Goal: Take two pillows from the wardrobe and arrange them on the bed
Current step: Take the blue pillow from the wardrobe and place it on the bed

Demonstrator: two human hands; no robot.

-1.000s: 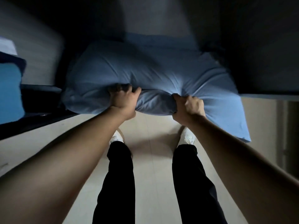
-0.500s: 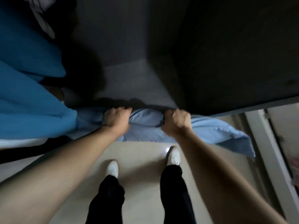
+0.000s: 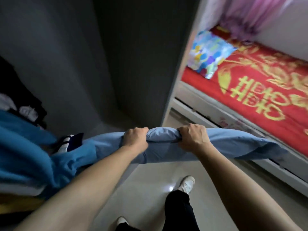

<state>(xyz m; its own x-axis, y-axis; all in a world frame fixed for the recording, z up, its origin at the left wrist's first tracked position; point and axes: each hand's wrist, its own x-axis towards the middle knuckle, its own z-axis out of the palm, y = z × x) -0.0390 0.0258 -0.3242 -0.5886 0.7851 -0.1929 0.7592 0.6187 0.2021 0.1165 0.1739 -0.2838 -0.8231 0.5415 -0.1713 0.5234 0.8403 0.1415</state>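
A light blue pillow (image 3: 225, 147) hangs flat in front of me, held along its near edge. My left hand (image 3: 135, 139) and my right hand (image 3: 191, 137) are both clenched on that edge, a short gap apart. The dark wardrobe (image 3: 66, 64) fills the left and centre. The bed (image 3: 258, 90) with a red and gold cover lies at the right. A colourful patterned pillow (image 3: 208, 54) lies at the bed's far end.
Blue fabric (image 3: 25, 155) and dark clothes (image 3: 20, 100) spill from the wardrobe's left shelf. A white wardrobe side panel (image 3: 180, 80) stands between the wardrobe and the bed. My legs and white shoes are over pale floor (image 3: 141, 189). Purple curtain (image 3: 246, 15) hangs above the bed.
The pillow has come out of the wardrobe in both hands, and my view has swung right so the bed has come into sight.
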